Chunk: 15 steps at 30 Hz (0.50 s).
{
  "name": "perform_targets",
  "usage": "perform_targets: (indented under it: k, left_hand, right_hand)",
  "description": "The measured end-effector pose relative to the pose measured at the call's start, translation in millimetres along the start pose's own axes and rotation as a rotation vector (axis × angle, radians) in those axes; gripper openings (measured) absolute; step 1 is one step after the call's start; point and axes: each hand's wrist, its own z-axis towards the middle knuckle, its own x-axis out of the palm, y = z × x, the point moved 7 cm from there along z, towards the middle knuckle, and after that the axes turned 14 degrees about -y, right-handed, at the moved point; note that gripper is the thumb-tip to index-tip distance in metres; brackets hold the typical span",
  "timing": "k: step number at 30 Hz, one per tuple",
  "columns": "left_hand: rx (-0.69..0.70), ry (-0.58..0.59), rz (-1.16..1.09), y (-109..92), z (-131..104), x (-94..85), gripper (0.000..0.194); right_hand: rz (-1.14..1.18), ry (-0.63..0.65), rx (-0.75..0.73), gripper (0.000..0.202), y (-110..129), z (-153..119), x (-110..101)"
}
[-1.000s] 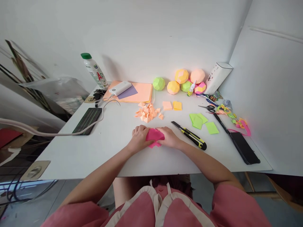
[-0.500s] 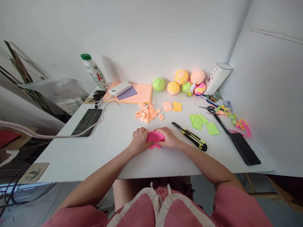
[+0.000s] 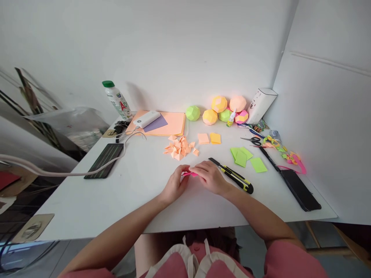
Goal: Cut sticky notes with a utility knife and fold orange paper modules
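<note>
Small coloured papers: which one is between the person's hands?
The pink paper, held between the left hand and the right hand; the peach square, orange square and green squares lie on the table, apart from both hands.

Bright pink paper [image 3: 194,174], mostly hidden, held between hands [image 3: 175,183] [image 3: 211,178].

You have soft, fairly even light over the white desk [image 3: 139,208], dimming toward the lower left corner. The green-capped bottle [image 3: 118,102] casts a blurry shadow rightward on the grey-white wall [image 3: 174,50]. Wide-angle distortion tilts that bottle and the white box [image 3: 262,106] outward. Folds in the pink paper [image 3: 193,174] look indistinct to you.
</note>
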Motion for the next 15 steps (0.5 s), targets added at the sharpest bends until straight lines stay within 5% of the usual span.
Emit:
perform_targets:
  k: [6,10,15]
  left_hand:
    - [-0.236,-0.03,-0.1,13,2,-1.6,0.013]
    - [-0.323,-0.029,-0.159,21,-1,0.6,0.014]
    - [-0.381,0.009,-0.186,29,-6,8.0,0.025]
  right_hand:
    - [0.195,-0.096,0.293,0.054,-22,-8,-1]
    - [0.32,-0.042,0.521,0.047,-36,-22,14]
    - [0.399,0.014,0.605,0.043,-33,-29,27]
